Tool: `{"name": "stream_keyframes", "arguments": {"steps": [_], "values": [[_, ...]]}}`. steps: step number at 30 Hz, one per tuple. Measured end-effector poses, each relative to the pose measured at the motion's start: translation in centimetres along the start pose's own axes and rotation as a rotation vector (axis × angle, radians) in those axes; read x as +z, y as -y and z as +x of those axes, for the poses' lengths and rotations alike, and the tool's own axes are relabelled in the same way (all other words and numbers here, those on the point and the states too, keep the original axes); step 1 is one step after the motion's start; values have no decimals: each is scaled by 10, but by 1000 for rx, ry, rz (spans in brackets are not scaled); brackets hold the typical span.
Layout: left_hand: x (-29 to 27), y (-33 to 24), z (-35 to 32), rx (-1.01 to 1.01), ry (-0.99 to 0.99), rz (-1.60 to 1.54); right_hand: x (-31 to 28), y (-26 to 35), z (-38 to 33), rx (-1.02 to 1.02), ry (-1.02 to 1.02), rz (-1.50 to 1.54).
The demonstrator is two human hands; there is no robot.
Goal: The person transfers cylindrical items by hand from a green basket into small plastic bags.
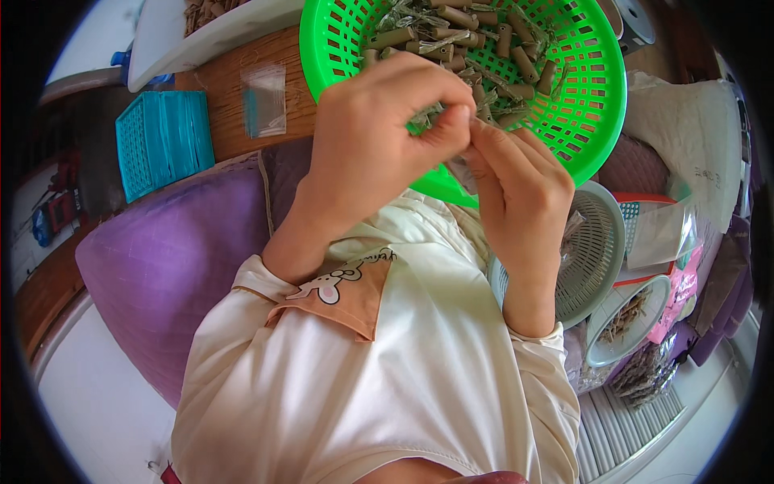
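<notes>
Both of my hands meet over the near side of a bright green plastic basket [610,121]. In the basket lie many short brown cylinders [455,18], several of them in twisted clear plastic. My left hand [383,117] is closed in a pinch, thumb against the bent index finger; whatever it grips is hidden. Touching it at the fingertips, my right hand [522,173] is also pinched closed. Below the right fingers hangs a small pale, see-through piece that looks like a clear plastic bag [461,173], partly covered by the hand.
On the wooden table [230,68] at left lie clear plastic bags [264,100], beside a teal basket [163,137] and a white tray [218,36]. To the right are a grey colander [592,254], a red-edged tray [645,198] and a pale basket of brown sticks [625,323].
</notes>
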State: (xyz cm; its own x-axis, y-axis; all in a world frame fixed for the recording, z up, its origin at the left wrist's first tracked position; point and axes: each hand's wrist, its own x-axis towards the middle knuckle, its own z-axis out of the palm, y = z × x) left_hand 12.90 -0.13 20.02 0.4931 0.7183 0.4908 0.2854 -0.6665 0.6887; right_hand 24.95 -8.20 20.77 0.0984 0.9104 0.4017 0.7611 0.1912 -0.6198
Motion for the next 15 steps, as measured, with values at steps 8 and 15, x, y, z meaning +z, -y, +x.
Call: {"name": "stream_keyframes", "arguments": {"steps": [8, 15], "values": [[-22, 35, 9, -371, -390, -752, -20, 0, -6, 435, -28, 624], [6, -9, -12, -389, 74, -900, -5, -8, -3, 465, -175, 1170]]}}
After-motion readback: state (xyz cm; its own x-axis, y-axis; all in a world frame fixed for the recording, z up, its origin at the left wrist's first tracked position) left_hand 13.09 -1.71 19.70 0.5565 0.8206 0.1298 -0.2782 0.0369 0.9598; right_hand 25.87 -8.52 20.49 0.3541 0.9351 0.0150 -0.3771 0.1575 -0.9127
